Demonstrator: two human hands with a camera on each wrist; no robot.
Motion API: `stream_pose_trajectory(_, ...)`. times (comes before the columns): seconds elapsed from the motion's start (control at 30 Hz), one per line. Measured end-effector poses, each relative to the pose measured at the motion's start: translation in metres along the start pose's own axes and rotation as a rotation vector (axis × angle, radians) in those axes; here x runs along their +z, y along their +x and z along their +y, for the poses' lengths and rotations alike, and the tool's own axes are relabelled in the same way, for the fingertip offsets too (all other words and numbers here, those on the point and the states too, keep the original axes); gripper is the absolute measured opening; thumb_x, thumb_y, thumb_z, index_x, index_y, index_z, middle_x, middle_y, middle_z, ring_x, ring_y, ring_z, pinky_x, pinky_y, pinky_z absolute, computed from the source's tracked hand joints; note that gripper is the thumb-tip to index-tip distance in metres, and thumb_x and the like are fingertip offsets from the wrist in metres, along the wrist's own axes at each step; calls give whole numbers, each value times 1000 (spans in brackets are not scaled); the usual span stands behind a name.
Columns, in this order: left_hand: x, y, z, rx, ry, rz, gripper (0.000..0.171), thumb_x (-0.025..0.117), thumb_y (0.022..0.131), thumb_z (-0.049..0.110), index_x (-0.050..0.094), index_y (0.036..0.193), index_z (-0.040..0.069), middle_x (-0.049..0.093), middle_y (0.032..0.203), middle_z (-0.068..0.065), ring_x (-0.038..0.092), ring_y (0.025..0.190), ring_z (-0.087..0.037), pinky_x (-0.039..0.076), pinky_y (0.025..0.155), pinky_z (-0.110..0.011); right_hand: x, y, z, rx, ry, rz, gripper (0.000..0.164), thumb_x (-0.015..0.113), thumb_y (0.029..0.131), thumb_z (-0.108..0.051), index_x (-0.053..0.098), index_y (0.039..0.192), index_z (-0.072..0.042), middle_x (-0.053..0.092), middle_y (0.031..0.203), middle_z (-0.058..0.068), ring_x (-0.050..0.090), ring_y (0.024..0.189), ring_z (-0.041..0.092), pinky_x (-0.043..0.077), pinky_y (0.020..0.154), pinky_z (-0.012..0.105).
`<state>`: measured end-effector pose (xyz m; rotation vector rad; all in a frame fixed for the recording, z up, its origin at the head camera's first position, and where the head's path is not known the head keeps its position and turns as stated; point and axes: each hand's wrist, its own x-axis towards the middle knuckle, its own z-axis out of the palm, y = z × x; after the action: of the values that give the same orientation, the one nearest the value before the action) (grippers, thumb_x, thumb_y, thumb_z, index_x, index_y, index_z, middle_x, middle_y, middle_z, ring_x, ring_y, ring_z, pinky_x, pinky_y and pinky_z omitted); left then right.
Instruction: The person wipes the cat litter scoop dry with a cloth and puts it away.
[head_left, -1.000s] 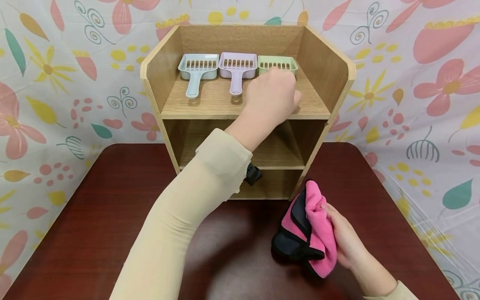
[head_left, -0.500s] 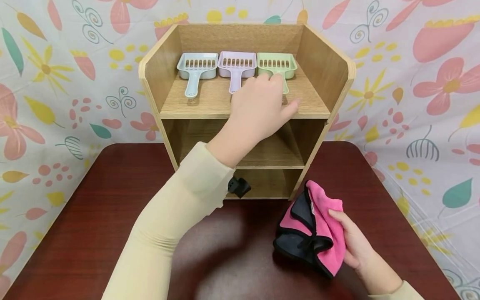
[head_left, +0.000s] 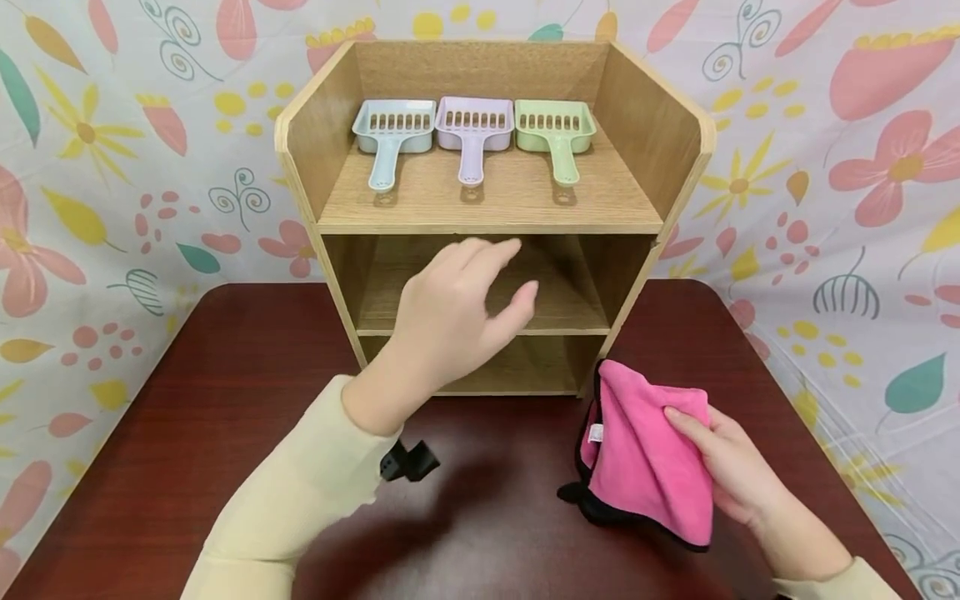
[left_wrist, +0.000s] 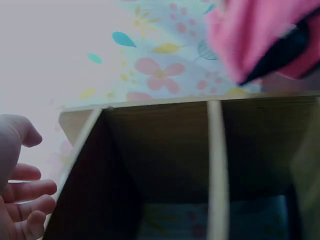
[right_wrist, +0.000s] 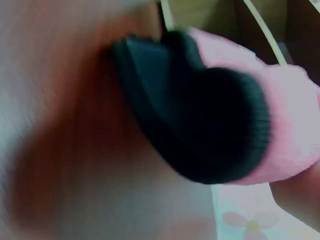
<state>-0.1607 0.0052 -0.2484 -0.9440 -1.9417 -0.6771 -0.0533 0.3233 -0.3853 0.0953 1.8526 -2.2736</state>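
My left hand (head_left: 453, 317) hangs in the air in front of the wooden shelf (head_left: 487, 227), fingers loosely bent and nothing held. In the left wrist view the fingers of that hand (left_wrist: 22, 195) show at the left edge. My right hand (head_left: 738, 467) pinches a pink cleaning cloth (head_left: 652, 450) with black edging, thumb on its pink face. The cloth hangs over the table, right of the shelf's foot; its dark side (right_wrist: 200, 120) shows blurred in the right wrist view. On the top shelf lie a blue litter scoop (head_left: 390, 142), a purple one (head_left: 472, 142) and a green one (head_left: 558, 142).
The shelf stands at the back of a dark red-brown table (head_left: 247, 392), with two lower compartments below its top board. A flower-printed curtain (head_left: 135, 208) surrounds the table. A black camera mount (head_left: 408, 461) sits at the left wrist.
My left hand has drawn back from the green scoop, down and to the left, with its fingers loosened. The right hand has moved slightly right, and the cloth has turned to show more pink.
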Motion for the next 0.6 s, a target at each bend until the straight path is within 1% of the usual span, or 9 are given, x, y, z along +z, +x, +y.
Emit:
stream_pose_trajectory(0.07,-1,-14,-5,-7,-25,-11,32,64,83,24,68,107,4,70,92,-5,64,80,-19,53,61,-32,-12,3,-3,19,-150,58,19,46,100,-19,61,111,-23,70,90,-6,66,77,7,56,67,28)
stream_pose_trajectory(0.13,-2,-28,-10,-24,-40,-36,31,65,82,23,68,106,4,69,90,-4,64,78,-18,53,59,-31,-28,8,-5,66,-327,115,16,51,98,-24,59,112,-20,68,84,-7,64,71,8,55,63,29)
stream_pose_trajectory(0.2,-4,-41,-15,-40,-47,-64,31,66,81,22,68,106,3,69,88,-4,64,76,-18,52,59,-32,-43,15,-5,103,-539,154,27,54,96,-30,57,117,-13,64,80,-5,61,66,9,53,60,29)
stream_pose_trajectory(0.27,-6,-55,-20,-56,-38,-91,30,67,81,21,69,105,4,69,88,-3,63,74,-18,52,57,-31,-56,21,-3,134,-715,172,40,55,95,-35,53,122,-5,61,79,-2,58,65,11,52,59,29)
stream_pose_trajectory(0.33,-6,-68,-25,-71,-23,-121,30,67,80,21,69,105,4,69,86,-3,63,73,-18,51,55,-31,-65,25,-1,127,-879,193,49,56,94,-37,51,121,3,59,78,2,55,64,12,49,57,28)
stream_pose_trajectory(0.37,-6,-74,-27,-78,-15,-137,30,67,80,21,69,104,4,69,86,-3,63,72,-19,50,54,-31,-69,27,0,115,-960,206,50,56,94,-37,52,120,5,58,78,4,53,64,12,47,56,28)
stream_pose_trajectory(0.43,-7,-86,-32,-103,-1,-178,29,67,80,22,69,105,5,69,84,-1,62,71,-18,49,53,-30,-75,30,1,100,-1087,233,48,56,94,-37,54,114,6,57,77,5,50,63,13,43,54,27)
stream_pose_trajectory(0.5,-7,-98,-36,-135,6,-234,29,67,81,22,69,105,6,68,84,0,62,72,-18,48,52,-30,-79,33,1,76,-1216,262,45,57,93,-37,55,106,6,54,72,6,47,63,15,39,53,28)
stream_pose_trajectory(0.6,-8,-116,-43,-188,11,-343,29,66,81,25,70,106,9,69,86,1,63,74,-16,49,54,-31,-85,36,-1,69,-1329,276,44,57,93,-36,55,102,7,52,70,7,46,63,19,36,54,29)
